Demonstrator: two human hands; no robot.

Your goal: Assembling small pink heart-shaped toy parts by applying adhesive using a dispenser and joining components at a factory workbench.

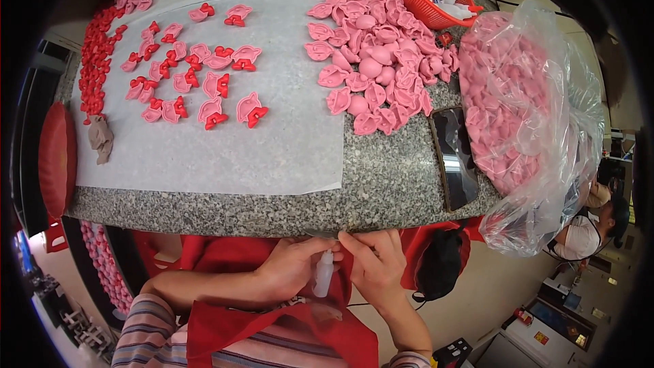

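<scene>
My hands meet at the table's near edge, above my red apron. My left hand [291, 267] is closed, with a small translucent squeeze bottle [323, 279] at its fingers, the narrow nozzle pointing up. A thin dark flat piece [320, 234] shows at the fingertips; its kind is unclear. Pinched fingers of my right hand [379, 259] reach that piece's right end, and what they hold is too small to name. On the white paper sheet [272, 157] lie several pink cat-head-shaped plastic pieces [246, 105] with red bows [256, 117] on them.
Loose pink shell-like pieces [368, 68] are heaped right of the sheet. Beside them are a phone [455, 157], a clear bag [511, 102] of pink pieces and a red basket [426, 7]. Small red bows pile [95, 71] at left, near a brownish lump [101, 140].
</scene>
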